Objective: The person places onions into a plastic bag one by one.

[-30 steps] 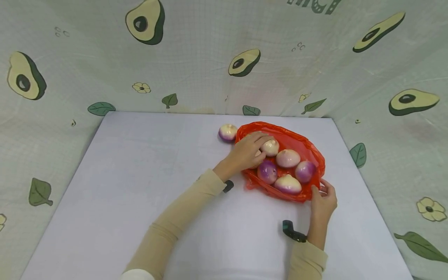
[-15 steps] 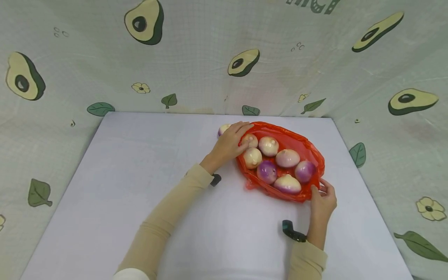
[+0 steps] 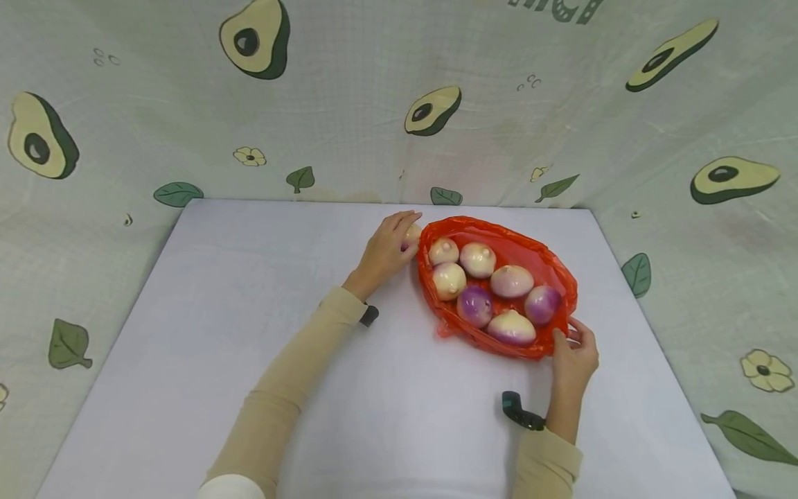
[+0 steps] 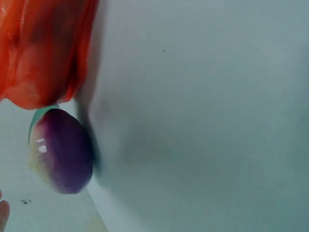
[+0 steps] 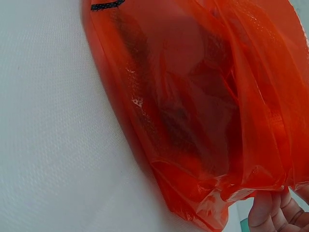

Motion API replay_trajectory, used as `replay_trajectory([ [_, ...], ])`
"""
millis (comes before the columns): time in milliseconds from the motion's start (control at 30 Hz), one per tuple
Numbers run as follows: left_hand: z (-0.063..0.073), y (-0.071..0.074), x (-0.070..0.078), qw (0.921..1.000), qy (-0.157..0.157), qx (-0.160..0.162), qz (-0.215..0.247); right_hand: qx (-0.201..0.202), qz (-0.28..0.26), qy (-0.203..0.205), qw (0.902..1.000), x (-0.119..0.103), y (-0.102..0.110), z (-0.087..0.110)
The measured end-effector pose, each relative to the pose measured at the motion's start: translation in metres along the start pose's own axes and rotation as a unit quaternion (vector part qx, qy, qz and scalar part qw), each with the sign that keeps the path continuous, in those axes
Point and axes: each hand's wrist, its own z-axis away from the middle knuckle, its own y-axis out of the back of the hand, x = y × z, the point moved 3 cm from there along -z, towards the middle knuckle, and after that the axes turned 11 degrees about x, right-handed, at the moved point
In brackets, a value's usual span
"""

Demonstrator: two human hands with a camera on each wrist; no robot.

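A red plastic bag (image 3: 537, 246) lies wide open on the table with several purple-and-white onions (image 3: 512, 282) inside. At the bag's near right rim, my right hand (image 3: 575, 360) pinches the plastic; its fingers (image 5: 263, 212) show at the edge of the bag in the right wrist view. One more onion (image 4: 65, 152) lies outside, just beyond the bag's far left side. My left hand (image 3: 385, 249) is held beside that loose onion, fingers reaching over it and partly hiding it. In the left wrist view only a fingertip (image 4: 4, 212) shows, a small gap away from the onion.
The white table (image 3: 262, 291) extends to the left and in front of the bag. Behind it hangs a pale cloth (image 3: 349, 104) printed with avocados, which also rises at both sides. The loose onion is close to the table's back edge.
My left hand has left the onions inside the bag and moved left over the rim to the loose onion. The right hand has stayed at the bag's rim.
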Motion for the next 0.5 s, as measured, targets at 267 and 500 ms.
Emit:
replay_trajectory([
  [267,0.001,-0.006,-0.014,0.9987,0.047,-0.018,0.001,0.002,-0.001,-0.001,1.0000,-0.001,0.000,0.000],
  [500,0.003,-0.012,-0.023,0.9932,0.104,-0.050,0.013,0.000,-0.001,0.002,1.0000,0.000,0.001,0.000],
])
